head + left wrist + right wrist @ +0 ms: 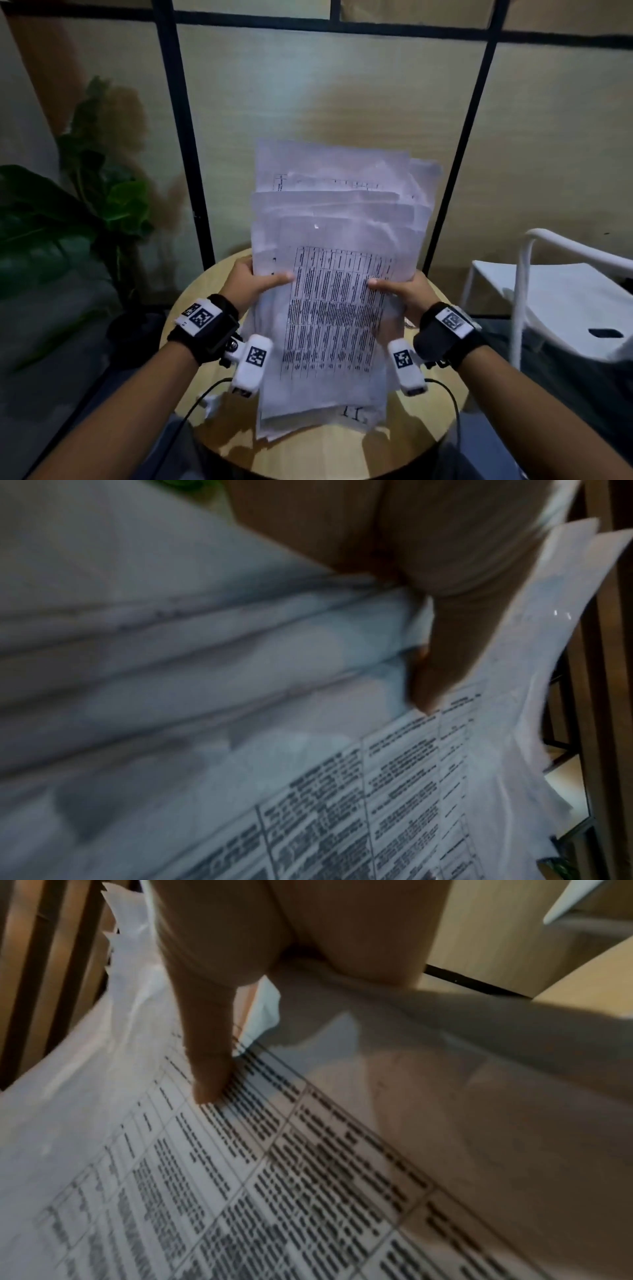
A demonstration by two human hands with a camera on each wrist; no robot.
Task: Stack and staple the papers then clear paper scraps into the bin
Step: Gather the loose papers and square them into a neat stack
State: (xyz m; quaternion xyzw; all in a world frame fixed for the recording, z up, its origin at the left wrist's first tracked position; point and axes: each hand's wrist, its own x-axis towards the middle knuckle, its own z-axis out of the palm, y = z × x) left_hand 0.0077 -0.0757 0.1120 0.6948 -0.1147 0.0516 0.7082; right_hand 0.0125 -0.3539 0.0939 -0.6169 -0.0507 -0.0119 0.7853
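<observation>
A thick, uneven stack of printed papers (337, 274) stands nearly upright on its bottom edge over the round wooden table (414, 442). The sheets fan out unevenly at the top. My left hand (253, 284) grips the stack's left side, thumb across the front sheet. My right hand (400, 291) grips the right side the same way. In the left wrist view the thumb (435, 680) presses the papers (240, 723) near a printed table. In the right wrist view the thumb (209, 1080) lies on the printed grid of the papers (274, 1177). No stapler, scraps or bin show.
A white chair (565, 294) stands to the right of the table. A leafy green plant (68, 212) sits at the left. A panelled wall with black frames (185, 137) rises behind the table. Cables hang from both wrist cameras over the table's front.
</observation>
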